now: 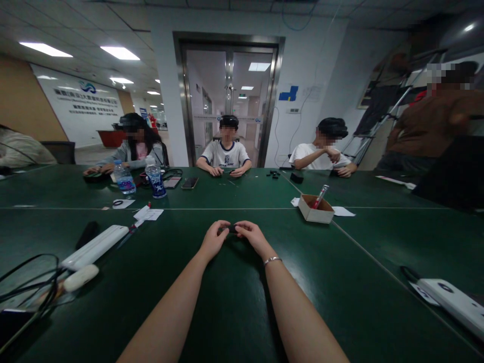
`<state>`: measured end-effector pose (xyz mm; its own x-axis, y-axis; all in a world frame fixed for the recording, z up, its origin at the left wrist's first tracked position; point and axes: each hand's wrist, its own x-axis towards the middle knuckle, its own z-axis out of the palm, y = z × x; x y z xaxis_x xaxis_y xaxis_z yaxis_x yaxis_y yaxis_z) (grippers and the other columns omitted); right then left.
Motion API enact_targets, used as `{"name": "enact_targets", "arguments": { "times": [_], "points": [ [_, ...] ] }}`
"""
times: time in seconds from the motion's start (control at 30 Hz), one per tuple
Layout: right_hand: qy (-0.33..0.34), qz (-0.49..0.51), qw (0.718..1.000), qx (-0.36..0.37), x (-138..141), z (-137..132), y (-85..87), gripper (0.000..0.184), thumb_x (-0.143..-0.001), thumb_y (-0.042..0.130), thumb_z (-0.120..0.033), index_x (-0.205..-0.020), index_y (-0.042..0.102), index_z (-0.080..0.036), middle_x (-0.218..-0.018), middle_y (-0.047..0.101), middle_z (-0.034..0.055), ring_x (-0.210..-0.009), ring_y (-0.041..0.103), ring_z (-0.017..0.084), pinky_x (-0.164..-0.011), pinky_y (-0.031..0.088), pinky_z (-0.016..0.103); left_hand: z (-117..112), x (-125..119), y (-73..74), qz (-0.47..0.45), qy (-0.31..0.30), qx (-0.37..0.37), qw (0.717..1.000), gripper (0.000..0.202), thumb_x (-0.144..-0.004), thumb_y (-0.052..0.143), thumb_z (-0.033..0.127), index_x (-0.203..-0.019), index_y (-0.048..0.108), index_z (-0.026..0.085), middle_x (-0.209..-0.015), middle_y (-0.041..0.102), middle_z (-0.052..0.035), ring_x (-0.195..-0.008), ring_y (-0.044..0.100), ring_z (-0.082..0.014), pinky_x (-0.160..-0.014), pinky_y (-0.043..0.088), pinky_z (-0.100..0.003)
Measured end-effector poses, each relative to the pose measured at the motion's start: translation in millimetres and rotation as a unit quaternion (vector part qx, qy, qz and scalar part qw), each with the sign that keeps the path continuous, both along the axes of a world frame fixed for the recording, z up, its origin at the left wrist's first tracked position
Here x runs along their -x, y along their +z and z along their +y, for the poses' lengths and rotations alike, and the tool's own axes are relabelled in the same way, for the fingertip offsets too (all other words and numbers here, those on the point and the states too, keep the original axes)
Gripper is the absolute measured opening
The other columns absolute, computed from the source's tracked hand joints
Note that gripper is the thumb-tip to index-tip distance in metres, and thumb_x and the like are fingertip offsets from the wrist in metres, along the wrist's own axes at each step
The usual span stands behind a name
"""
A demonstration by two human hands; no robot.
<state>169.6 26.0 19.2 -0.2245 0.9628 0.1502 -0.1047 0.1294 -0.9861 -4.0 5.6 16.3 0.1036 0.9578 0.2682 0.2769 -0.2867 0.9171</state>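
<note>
Both my arms reach forward over the dark green table (227, 282). Between my fingertips is a small black object (232, 229), too small to name. My left hand (215, 240) pinches its left end with thumb and fingers. At its right end, my right hand (252, 236) pinches it in the same way, and a silver bracelet (273, 260) circles that wrist. The object is held close to the tabletop; I cannot tell whether it touches. Fingers cover most of it.
A small box (316, 215) with a red-and-silver tube stands ahead right. Two bottles (156, 180) and a phone (189, 183) are ahead left. A white power strip (96, 247) with cables lies left, a white device (451, 302) right. Several people sit across the table.
</note>
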Motion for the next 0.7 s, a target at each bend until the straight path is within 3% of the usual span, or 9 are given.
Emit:
{"name": "enact_targets", "arguments": {
  "times": [0.13, 0.4, 0.7],
  "points": [
    [0.004, 0.002, 1.0, 0.0, -0.1, 0.7, -0.7, 0.033, -0.063, 0.076, -0.036, -0.088, 0.068, -0.014, -0.069, 0.063, 0.0018, -0.062, 0.057, 0.014, -0.062, 0.045, 0.027, -1.7, 1.4, 2.7, 0.016, 0.012, -0.019, 1.0, 0.029, -0.078, 0.054, 0.023, -0.106, 0.06, 0.02, -0.105, 0.059, -0.007, -0.084, 0.058, -0.0164, -0.075, 0.049, -0.03],
    [0.0, -0.001, 1.0, -0.001, -0.2, -1.5, 1.1, 0.034, -0.063, 0.076, -0.038, -0.087, 0.068, -0.015, -0.07, 0.064, 0.0022, -0.062, 0.057, 0.014, -0.062, 0.045, 0.027, -3.3, -1.1, 5.3, -0.008, -0.006, 0.038, 0.999, 0.029, -0.083, 0.048, 0.034, -0.106, 0.058, 0.02, -0.104, 0.06, -0.0067, -0.077, 0.057, -0.0148, -0.066, 0.048, -0.026],
    [-0.003, -0.012, 1.0, 0.002, -0.3, -2.3, 3.0, 0.035, -0.063, 0.076, -0.04, -0.087, 0.069, -0.015, -0.071, 0.064, 0.0028, -0.063, 0.058, 0.014, -0.064, 0.046, 0.028, -4.8, -1.0, 7.0, 0.019, 0.014, -0.007, 1.0, 0.029, -0.076, 0.053, 0.021, -0.105, 0.06, 0.019, -0.101, 0.06, -0.0065, -0.08, 0.058, -0.0154, -0.074, 0.048, -0.029]
  ]
}}
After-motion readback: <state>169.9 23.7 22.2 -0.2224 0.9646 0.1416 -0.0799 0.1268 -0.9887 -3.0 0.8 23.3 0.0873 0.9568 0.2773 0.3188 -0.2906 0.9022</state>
